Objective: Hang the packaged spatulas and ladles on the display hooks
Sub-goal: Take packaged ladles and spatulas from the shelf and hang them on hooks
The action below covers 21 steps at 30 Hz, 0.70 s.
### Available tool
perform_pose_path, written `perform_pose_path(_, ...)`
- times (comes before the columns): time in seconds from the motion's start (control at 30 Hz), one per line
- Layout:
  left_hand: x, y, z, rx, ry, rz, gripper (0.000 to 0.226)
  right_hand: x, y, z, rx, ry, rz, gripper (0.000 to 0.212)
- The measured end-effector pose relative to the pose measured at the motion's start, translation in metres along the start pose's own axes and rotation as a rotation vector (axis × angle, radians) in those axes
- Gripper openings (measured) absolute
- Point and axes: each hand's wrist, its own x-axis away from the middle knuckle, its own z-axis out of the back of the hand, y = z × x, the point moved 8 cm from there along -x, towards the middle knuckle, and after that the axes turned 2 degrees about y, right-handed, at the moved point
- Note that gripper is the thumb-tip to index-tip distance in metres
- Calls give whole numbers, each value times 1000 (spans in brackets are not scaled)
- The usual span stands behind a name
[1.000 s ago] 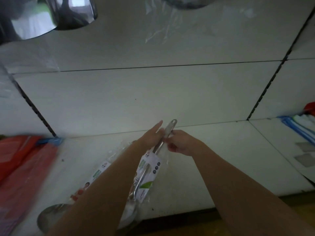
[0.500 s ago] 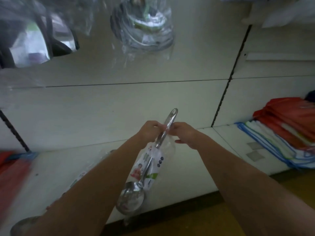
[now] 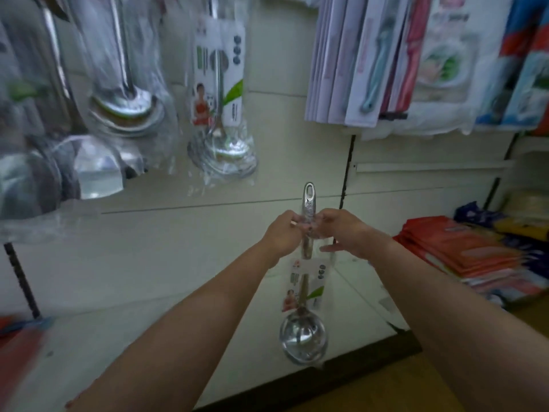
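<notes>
Two bare forearms reach forward and upward from the bottom of the frame, converging in front of a pale shelf back panel (image 3: pixel 208 233). The left hand (image 3: pixel 282 233) and the right hand (image 3: pixel 341 230) meet close together at the upper handle of a packaged ladle (image 3: pixel 304 292), each with fingers curled and pinching the steel handle from its own side. The ladle stands upright between them: its handle tip with the hanging slot (image 3: pixel 309 193) pokes bare above the fingers, while the printed card insert (image 3: pixel 306 285) and the round bowl (image 3: pixel 303 337) hang below, wrapped in clear plastic, over the white shelf (image 3: pixel 148 337).

Above and to the left, packaged ladles already on display (image 3: pixel 219 93) hang against the panel, blurred by motion. To the upper right hang carded kitchen tools (image 3: pixel 371 60); at right, folded red and orange packs (image 3: pixel 463 248) are stacked on the shelf.

Compared with half a second ago, the ladle has turned from a slant to vertical and sits higher against the panel, with both hands still on its handle. The view has tilted up, bringing the hanging stock fully into the frame; a second before, the ladle lay low by the shelf, the left hand's fingers outstretched.
</notes>
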Motion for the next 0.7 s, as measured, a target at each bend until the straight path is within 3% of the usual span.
perform_pose_path(0.37, 47, 134, 59, -25, 19, -142, 11, 58, -120, 23, 8, 64, 220, 11)
perform_pose_path(0.6, 66, 186, 112, -89, 137, -235, 16, 81, -203, 17, 221, 196, 443, 20)
perform_pose_path(0.7, 68, 199, 134, -96, 174, -243, 8, 78, -232, 9, 296, 197, 501, 20)
